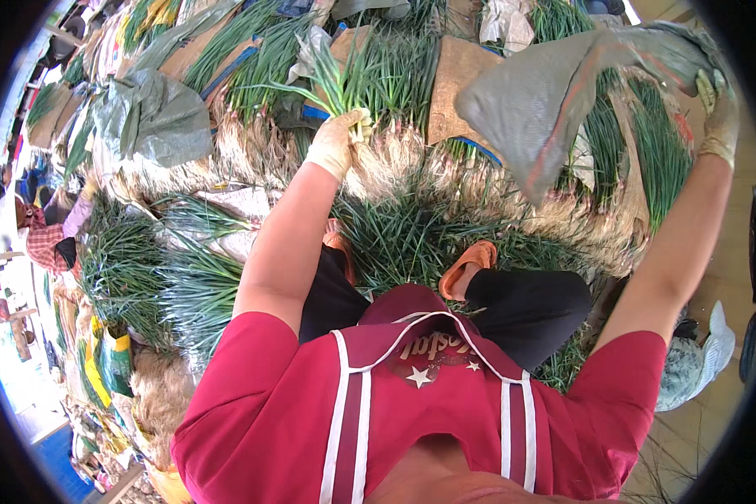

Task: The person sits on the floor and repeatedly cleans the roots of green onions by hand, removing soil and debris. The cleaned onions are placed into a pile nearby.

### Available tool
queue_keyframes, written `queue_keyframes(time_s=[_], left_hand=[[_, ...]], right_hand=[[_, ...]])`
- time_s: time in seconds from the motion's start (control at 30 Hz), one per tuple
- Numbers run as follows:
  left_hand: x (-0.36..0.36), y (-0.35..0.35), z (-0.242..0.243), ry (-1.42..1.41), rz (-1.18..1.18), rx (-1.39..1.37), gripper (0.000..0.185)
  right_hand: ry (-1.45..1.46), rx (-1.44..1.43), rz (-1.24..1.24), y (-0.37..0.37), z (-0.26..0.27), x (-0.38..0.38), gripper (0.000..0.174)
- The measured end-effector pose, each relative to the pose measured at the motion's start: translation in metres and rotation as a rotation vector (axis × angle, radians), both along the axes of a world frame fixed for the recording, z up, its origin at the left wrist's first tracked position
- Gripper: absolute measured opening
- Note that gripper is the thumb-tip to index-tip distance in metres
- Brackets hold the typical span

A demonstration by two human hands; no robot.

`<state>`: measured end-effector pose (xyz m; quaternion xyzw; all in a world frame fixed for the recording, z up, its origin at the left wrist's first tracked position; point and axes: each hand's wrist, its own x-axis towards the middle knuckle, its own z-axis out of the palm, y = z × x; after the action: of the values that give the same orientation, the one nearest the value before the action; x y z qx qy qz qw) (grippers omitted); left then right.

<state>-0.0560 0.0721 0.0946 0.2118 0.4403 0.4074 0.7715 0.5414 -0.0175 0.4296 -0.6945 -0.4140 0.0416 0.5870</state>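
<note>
My left hand [339, 140], in a pale glove, grips a small bunch of green onions [334, 88] by its white lower stems, leaves pointing away from me. Beneath it lies a row of green onions with long pale roots [390, 160]. At the far right, my gloved right hand [718, 116] grasps one end of a grey-green woven sack [542, 94]. The sack spreads leftward in the air above the row, partly covering the onions there. Green onion leaves [658, 145] show below and beside it.
A brown sacking piece [460, 82] and another grey-green sack [154, 120] lie over the row. Cut leaves [403, 246] cover the ground around my orange shoes [469, 268]. More green onions [205, 283] lie at left, near another person [53, 242]. A patterned bundle [690, 372] sits at right.
</note>
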Motion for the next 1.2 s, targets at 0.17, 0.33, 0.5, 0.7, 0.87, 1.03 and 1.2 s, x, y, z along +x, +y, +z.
queue_keyframes(time_s=[0.17,0.33,0.5,0.7,0.87,1.03,1.2], left_hand=[[-0.016,-0.015,0.011,0.039,0.065,0.089,0.018],[-0.038,-0.032,0.011,0.021,0.112,0.099,0.018],[-0.071,-0.047,-0.014,0.170,0.062,0.096,0.011],[-0.105,-0.042,-0.030,0.077,0.091,-0.094,0.011],[-0.115,-0.031,-0.037,-0.054,0.098,-0.091,0.013],[-0.118,-0.023,-0.026,-0.055,0.178,-0.149,0.009],[-0.119,-0.017,-0.049,-0.080,0.215,-0.156,0.007]], right_hand=[[0.219,-0.234,0.110,0.023,0.024,-0.053,0.030],[0.262,-0.146,0.273,0.070,0.015,-0.162,0.031],[0.165,-0.052,0.562,0.166,0.016,-0.289,0.044],[0.366,0.178,0.801,0.236,0.035,-0.463,0.041],[0.482,0.286,0.927,0.280,0.035,-0.546,0.039],[0.675,0.314,0.998,0.307,-0.014,-0.591,0.037],[1.051,0.166,1.023,0.294,-0.144,-0.641,0.035]])
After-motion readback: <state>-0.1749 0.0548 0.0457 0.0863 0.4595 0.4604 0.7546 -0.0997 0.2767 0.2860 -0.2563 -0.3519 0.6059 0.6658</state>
